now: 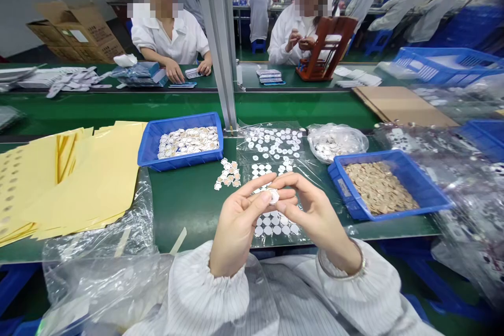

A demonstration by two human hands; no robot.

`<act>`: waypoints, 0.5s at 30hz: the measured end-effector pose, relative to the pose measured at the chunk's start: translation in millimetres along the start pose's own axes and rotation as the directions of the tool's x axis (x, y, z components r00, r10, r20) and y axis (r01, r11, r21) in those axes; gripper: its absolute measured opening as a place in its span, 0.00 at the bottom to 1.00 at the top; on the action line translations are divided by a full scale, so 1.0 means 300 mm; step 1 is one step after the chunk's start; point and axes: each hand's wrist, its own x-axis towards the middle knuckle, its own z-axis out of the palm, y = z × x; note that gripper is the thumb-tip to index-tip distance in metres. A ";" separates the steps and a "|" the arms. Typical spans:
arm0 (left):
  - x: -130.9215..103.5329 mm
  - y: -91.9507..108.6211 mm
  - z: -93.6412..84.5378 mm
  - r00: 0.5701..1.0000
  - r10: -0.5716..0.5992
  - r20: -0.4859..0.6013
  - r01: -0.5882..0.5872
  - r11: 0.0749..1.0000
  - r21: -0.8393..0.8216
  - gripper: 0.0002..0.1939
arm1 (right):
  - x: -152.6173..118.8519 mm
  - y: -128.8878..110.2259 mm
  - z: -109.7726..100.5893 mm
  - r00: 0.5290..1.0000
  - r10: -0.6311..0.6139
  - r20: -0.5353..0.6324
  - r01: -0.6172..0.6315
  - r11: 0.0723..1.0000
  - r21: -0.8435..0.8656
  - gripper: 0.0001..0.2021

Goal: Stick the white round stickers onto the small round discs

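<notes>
Between the fingertips of my two hands is a small white round disc [272,196]. My left hand [244,215] pinches it between thumb and fingers, and my right hand [311,205] grips its right side with the fingertips. Under and beyond the hands, white round discs [275,230] lie in rows and loosely on a clear plastic sheet [244,160]. Left of the sheet sits a small pile of white and tan discs [228,174] on the green table. My palms hide part of the rows.
A blue tray [142,153] of whitish discs stands behind left, another blue tray [441,200] of tan discs at right. Yellow sheets [98,178] cover the left side. A clear bag [337,142] of discs sits behind. A metal post [216,37] rises ahead; two people work across the belt.
</notes>
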 end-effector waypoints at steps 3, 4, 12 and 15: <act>-0.001 -0.002 -0.003 1.000 0.010 0.000 -0.010 1.000 0.016 0.15 | 0.004 0.001 0.000 1.000 0.016 0.007 -0.016 0.999 0.039 0.06; -0.001 -0.004 -0.005 1.000 0.010 0.001 -0.010 1.000 0.018 0.16 | 0.005 0.001 0.000 1.000 0.018 0.004 -0.018 0.999 0.040 0.05; 0.007 -0.017 -0.009 1.000 0.023 -0.021 -0.023 1.000 0.003 0.17 | -0.001 0.004 0.013 0.999 0.001 -0.040 -0.002 1.000 -0.030 0.07; 0.011 -0.019 -0.013 1.000 0.014 -0.012 -0.014 1.000 -0.003 0.18 | -0.004 0.008 0.017 0.996 -0.068 -0.055 0.057 0.984 -0.171 0.08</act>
